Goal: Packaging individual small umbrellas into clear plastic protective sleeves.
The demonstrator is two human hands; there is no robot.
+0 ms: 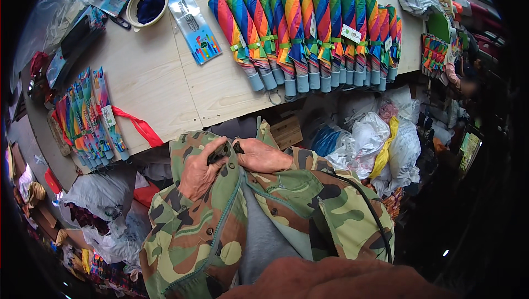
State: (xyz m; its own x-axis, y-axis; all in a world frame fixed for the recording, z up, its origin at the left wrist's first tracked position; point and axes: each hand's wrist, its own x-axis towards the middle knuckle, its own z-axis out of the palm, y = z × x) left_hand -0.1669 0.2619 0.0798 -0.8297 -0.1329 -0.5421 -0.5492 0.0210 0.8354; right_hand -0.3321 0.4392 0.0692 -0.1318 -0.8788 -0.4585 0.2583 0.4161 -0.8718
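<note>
I wear a camouflage jacket (300, 194) that hangs unzipped over a grey top (259, 233). My left hand (204, 169) is closed on the jacket's left front edge at its lower end, near the table. Just beside it, my right hand (263, 156) pinches the other front edge, so that the two lower corners meet between my fingers. The teal zipper (225, 222) runs down the open left edge. Whatever lies right between the fingertips is too small and covered to make out.
Rainbow folded umbrellas (297, 40) with blue handles lie in a row on the wooden table (165, 92). More packed umbrellas (88, 117) and a red ribbon (143, 128) lie left. A bowl (147, 6) and a printed sleeve (190, 18) stand farther back. White sacks (369, 139) fill the floor at right.
</note>
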